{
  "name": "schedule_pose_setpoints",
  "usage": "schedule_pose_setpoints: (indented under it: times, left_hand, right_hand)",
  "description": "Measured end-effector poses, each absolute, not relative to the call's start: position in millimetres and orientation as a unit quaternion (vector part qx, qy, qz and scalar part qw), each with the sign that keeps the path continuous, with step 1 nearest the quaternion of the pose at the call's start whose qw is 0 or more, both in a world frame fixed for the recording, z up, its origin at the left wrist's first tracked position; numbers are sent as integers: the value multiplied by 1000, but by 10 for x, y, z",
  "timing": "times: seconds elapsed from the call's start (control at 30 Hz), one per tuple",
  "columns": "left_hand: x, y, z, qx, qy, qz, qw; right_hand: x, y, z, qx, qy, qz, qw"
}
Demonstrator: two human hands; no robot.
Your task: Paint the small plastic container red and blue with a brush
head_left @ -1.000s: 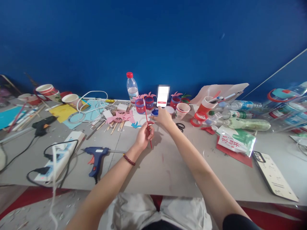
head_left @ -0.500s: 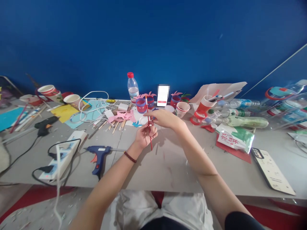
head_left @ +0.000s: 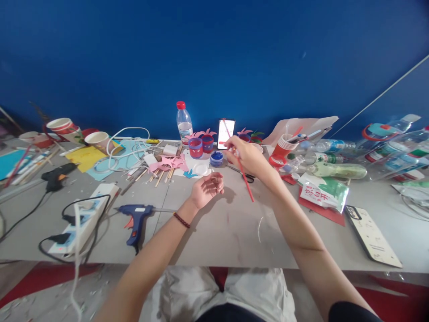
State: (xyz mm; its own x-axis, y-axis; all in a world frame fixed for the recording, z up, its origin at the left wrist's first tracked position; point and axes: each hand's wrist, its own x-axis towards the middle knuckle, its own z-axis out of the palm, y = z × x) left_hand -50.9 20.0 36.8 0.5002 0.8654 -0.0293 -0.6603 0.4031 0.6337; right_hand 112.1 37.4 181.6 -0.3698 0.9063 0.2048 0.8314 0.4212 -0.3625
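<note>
My right hand (head_left: 246,156) is closed on a thin red stick (head_left: 247,185), which slants from near the phone screen down over the table. Just left of that hand stands a small open jar of blue paint (head_left: 216,159). Under the stick lie dark-handled scissors (head_left: 248,178), partly covered. My left hand (head_left: 208,190) rests palm up at the table, with loosely curled fingers and nothing in them. Beyond its fingers are a white round lid (head_left: 201,169) and a blue paper cutout (head_left: 190,174). Two painted cups, one with a face (head_left: 195,148), stand behind.
A blue glue gun (head_left: 136,221) and a white power strip (head_left: 85,219) lie at left. Pink paper cutouts (head_left: 166,164) and sticks are beyond them. A lit phone (head_left: 225,134) leans at the back. Plastic bottles (head_left: 338,170) and another phone (head_left: 373,237) lie at right.
My right hand has moved right, away from my left hand, taking the red stick with it. My left hand has let go of the stick. The blue paint jar now shows.
</note>
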Motion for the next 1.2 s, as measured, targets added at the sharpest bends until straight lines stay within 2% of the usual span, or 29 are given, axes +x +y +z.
schedule_pose_setpoints:
  times: [0.17,0.33,0.47,0.57,0.83,1.2]
  left_hand:
    - [-502,223,322,293,201,464,811]
    - [-505,234,301,313,219,464,799]
    - [-488,230,302,316,238,470,789]
    - [-471,237,292,319,239,476,784]
    - [-467,241,309,326,247,479,776]
    - [-469,257,290,336,245,480,773]
  right_hand:
    - [1688,216,1710,-581,-753,57,304]
    - [2359,159,1181,-592,-721,-50,356]
    - [2804,222,746,-576,-736,-148,324]
    - [2998,304,567,-570,-752,-170,285]
    - [3107,502,521,-569,-780,-134,223]
    - [3166,626,391,-582,-774,-83,236]
